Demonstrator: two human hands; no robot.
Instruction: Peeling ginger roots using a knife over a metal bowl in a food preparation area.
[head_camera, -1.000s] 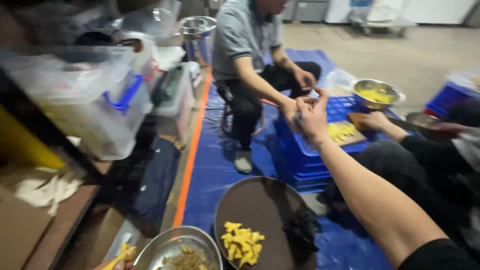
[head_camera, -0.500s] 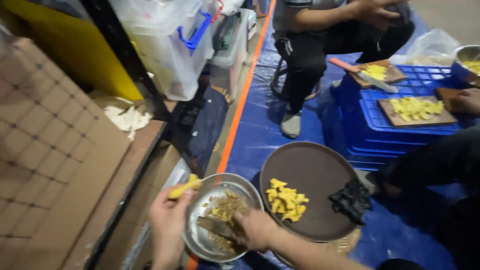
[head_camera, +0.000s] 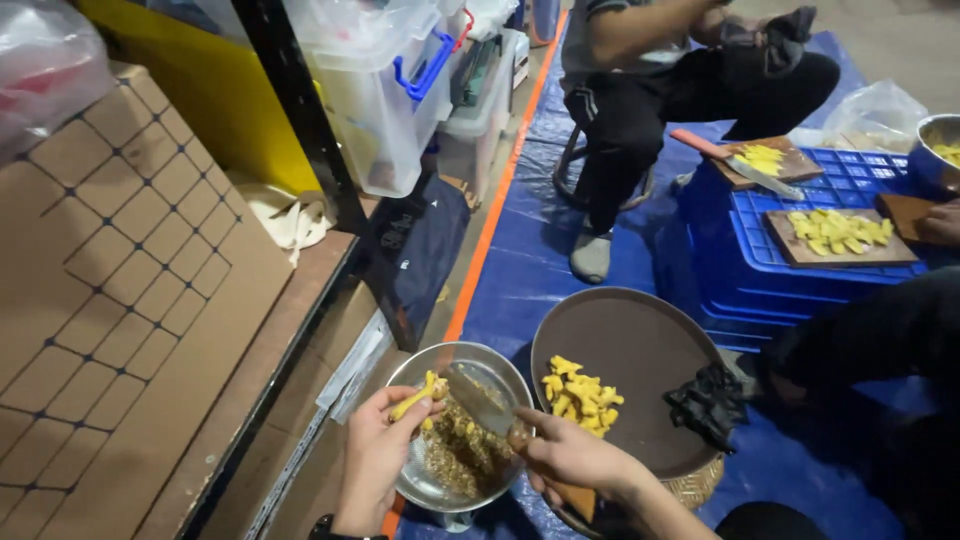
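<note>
Left hand (head_camera: 372, 462): fingers clamped on a yellow ginger piece (head_camera: 418, 395), held over the left rim of the steel bowl (head_camera: 425, 490).
Right hand (head_camera: 572, 455): fingers clamped on the handle of a knife (head_camera: 482, 402); blade points up and left, toward the ginger piece.
Key relation: the ginger piece lies to the left of the blade tip, just beside it; whether they touch cannot be told. Its long axis runs from lower left to upper right, roughly across the blade's line. Left hand holds it; right hand is the farther of the two.
Steel bowl: on the floor, at the orange edge of the blue tarp (head_camera: 520, 260); brownish peelings (head_camera: 462, 450) lie inside, under the blade.
Round brown tray (head_camera: 640, 345): just right of the bowl, on the tarp; carries a heap of yellow cut pieces (head_camera: 578, 393) near its left side and a crumpled black item (head_camera: 708, 402), perhaps a glove, at its right edge.
Blue crates (head_camera: 800, 290): far right of the tarp; a cutting board (head_camera: 840, 240) on top bears more yellow pieces.
Other person (head_camera: 650, 100): seated beyond the crates; hands apart from this work.
Left side: cardboard box (head_camera: 110, 280) and clear plastic bins (head_camera: 385, 90) on a shelf rack.
</note>
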